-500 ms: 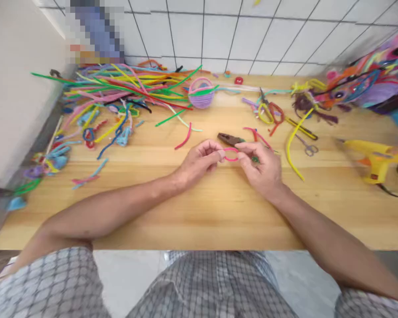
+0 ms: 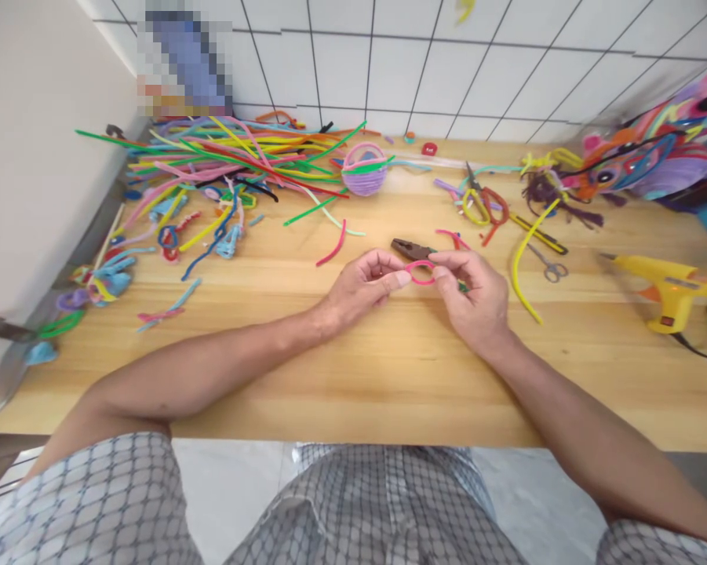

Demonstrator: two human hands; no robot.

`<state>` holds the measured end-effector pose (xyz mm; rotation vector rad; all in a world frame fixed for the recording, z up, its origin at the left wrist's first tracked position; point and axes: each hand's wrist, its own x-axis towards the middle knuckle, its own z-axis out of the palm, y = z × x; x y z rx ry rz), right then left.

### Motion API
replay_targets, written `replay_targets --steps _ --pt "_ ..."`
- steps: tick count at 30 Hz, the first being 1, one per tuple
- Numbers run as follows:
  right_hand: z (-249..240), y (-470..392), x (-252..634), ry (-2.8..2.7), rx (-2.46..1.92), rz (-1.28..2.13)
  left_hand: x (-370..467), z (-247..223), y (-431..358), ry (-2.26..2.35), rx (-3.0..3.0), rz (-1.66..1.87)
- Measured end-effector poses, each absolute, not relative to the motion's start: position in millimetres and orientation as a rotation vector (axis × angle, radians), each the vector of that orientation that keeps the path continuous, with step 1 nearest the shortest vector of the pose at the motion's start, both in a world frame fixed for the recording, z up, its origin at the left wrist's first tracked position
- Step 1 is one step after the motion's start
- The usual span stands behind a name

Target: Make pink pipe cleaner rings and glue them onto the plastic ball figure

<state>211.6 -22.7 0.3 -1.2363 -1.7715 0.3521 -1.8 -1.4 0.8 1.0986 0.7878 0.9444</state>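
A small pink pipe cleaner ring (image 2: 422, 281) is held between my two hands, a little above the wooden table. My left hand (image 2: 372, 284) pinches its left side with thumb and fingertips. On the other side, my right hand (image 2: 474, 294) grips the ring's right edge the same way. Just behind the hands lie dark-jawed pliers (image 2: 410, 249), their handles partly hidden by my right hand. A short pink-red pipe cleaner piece (image 2: 333, 243) rests behind my left hand, and another red piece (image 2: 452, 238) lies beyond my right.
Many coloured pipe cleaners (image 2: 241, 157) are heaped at the back left, beside a small purple basket (image 2: 365, 179). Toward the right are orange-handled scissors (image 2: 487, 200), a yellow cutter (image 2: 540, 234), small scissors (image 2: 554, 271), a yellow pipe cleaner (image 2: 521, 276) and a yellow glue gun (image 2: 671, 289).
The view has shifted slightly, so everything sits a bit further right. Both hands keep hold of the pink ring, which now looks a little rounder.
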Motion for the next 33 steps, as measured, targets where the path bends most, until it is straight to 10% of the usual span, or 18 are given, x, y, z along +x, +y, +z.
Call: replay_targets --steps 33 --pt "-7.8 -5.6 217.1 -1.777 -1.076 0.269 -35.8 23.6 8.2 1.419 1.728 0.776"
